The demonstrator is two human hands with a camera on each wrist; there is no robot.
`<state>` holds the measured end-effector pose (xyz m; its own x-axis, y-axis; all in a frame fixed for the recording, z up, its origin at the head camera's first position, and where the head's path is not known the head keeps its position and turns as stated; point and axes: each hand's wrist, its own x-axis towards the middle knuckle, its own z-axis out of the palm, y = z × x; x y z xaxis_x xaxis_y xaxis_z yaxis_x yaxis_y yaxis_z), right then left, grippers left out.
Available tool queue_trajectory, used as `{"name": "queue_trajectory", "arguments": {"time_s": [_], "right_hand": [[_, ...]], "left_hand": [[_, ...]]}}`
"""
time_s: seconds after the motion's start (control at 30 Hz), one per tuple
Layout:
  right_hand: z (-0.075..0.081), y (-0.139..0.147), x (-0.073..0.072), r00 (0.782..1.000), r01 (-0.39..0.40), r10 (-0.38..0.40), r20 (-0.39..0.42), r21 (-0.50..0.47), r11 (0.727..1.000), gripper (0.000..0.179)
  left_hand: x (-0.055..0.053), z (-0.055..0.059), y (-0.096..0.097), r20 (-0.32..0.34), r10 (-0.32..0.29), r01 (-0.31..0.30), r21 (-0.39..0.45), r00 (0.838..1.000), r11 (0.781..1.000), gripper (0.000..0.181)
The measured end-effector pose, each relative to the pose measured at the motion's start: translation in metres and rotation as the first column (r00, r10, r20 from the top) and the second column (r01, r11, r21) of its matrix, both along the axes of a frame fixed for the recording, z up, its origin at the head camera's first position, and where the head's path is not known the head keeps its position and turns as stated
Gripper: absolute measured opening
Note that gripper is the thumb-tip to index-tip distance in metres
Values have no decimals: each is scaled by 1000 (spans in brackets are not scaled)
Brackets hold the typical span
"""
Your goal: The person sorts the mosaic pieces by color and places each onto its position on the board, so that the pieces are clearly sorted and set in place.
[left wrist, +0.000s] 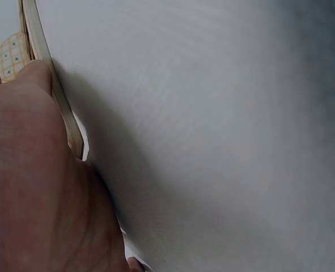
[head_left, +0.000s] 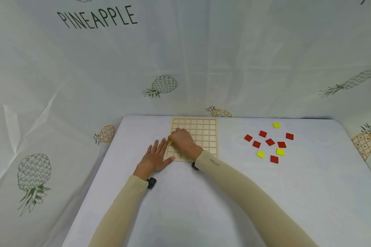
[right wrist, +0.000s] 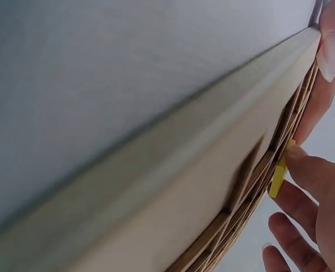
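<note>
A light wooden grid board point(head_left: 205, 137) with square recesses lies at the far side of the white table. Over its left columns, my right hand point(head_left: 183, 141) pinches a yellow square tile point(right wrist: 279, 173) between thumb and fingers, low against the grid. My left hand point(head_left: 154, 159) lies with fingers spread at the board's left edge. Its thumb and fingertips are right at the wooden rim, as the left wrist view point(left wrist: 34, 79) also shows of this hand.
Right of the board, several red tiles point(head_left: 270, 142) and 3 yellow tiles point(head_left: 260, 154) lie scattered on the table point(head_left: 204, 206). A pale cloth point(head_left: 235, 61) printed with pineapples hangs behind the table's far edge.
</note>
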<state>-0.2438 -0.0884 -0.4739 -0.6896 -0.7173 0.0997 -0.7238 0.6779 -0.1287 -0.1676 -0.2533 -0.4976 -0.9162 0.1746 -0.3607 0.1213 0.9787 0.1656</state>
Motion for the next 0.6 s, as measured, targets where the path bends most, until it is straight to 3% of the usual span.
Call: {"name": "queue_trajectory", "arguments": {"time_s": [0.13, 0.3, 0.47, 0.6], "right_hand": [[-1, -2, 0, 1000, 22, -21, 21, -12, 1000, 24], [-2, -2, 5, 999, 42, -41, -27, 42, 998, 20], [0, 3, 17, 996, 30, -14, -89, 174, 984, 24], [0, 13, 27, 997, 15, -1, -80, 176, 984, 30]], "left_hand": [[3, 5, 3, -4, -1, 1, -10, 1000, 1000, 88], [7, 13, 8, -1, -2, 2, 6, 1000, 1000, 86], [8, 13, 7, -3, -7, 7, 4, 1000, 1000, 87], [6, 10, 5, 0, -1, 1, -1, 1000, 1000, 89]]}}
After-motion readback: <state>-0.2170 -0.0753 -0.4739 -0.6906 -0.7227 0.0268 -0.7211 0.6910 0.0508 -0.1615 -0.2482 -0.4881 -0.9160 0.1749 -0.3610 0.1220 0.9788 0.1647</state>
